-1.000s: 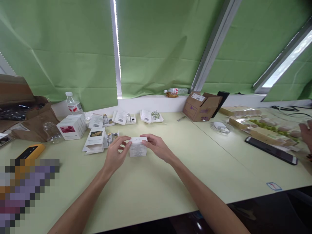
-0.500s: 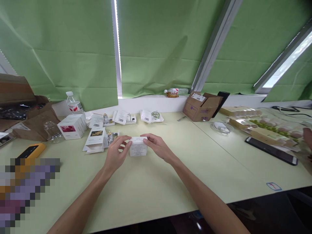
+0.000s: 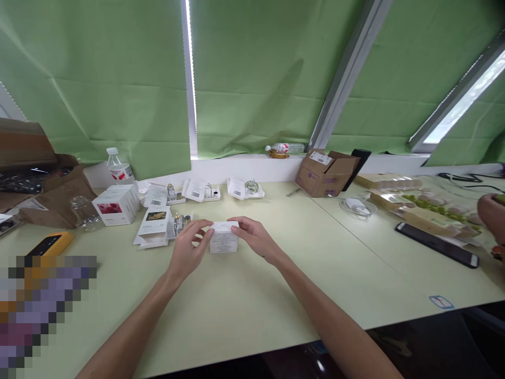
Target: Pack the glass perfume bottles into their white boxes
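1. At the far left, crumpled brown paper [image 3: 51,195] and a yellow device [image 3: 49,243] are seen on the pale green table [image 3: 244,305]. They lie near its edge, apparently put aside from the middle area.
2. Further right, a water bottle [image 3: 118,169] stands upright behind a white box with a pink picture [image 3: 116,204]. A glass jar [image 3: 82,210] stands just beside this box.
3. An opened white carton [image 3: 153,226] lies flat near the left hand [image 3: 188,248], with small glass bottles [image 3: 179,222] just beside it. They are probably kept there to stay within easy reach.
4. The left hand is closed on the left side of the small white box [image 3: 223,239], with the fingers curled against its upper edge.
5. The small white box is found in the middle of the table, directly before the person. It appears to rest on the surface between both hands, and is judged to be held from two sides so that it cannot slide or tip.
6. The right hand [image 3: 256,239] grips the right side of the box, with the fingertips laid at its top edge.
7. Well apart to the right, a brown cardboard box [image 3: 325,172] with open flaps stands by the sill and a black phone [image 3: 437,243] lies flat. Another person's hand [image 3: 493,216] is seen at the border, and whether it holds something cannot be told.
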The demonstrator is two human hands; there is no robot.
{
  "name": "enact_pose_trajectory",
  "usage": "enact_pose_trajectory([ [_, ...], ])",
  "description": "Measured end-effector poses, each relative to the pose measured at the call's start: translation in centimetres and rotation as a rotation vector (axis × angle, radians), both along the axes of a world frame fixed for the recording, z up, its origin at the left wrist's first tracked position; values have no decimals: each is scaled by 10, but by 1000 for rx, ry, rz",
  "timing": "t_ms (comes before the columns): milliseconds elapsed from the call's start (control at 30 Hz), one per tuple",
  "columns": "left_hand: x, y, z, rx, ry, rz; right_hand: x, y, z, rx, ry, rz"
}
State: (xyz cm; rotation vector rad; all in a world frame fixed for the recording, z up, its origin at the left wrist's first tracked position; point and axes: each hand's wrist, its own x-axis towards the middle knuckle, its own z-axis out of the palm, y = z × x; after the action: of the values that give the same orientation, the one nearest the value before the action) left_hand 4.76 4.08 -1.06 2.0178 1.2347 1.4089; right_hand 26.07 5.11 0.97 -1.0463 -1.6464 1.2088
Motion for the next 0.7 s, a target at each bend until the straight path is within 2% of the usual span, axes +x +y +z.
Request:
enact_pose_trajectory([
  [700,0,-2,2,5,11,-6,0,-2,2,16,-6,11],
])
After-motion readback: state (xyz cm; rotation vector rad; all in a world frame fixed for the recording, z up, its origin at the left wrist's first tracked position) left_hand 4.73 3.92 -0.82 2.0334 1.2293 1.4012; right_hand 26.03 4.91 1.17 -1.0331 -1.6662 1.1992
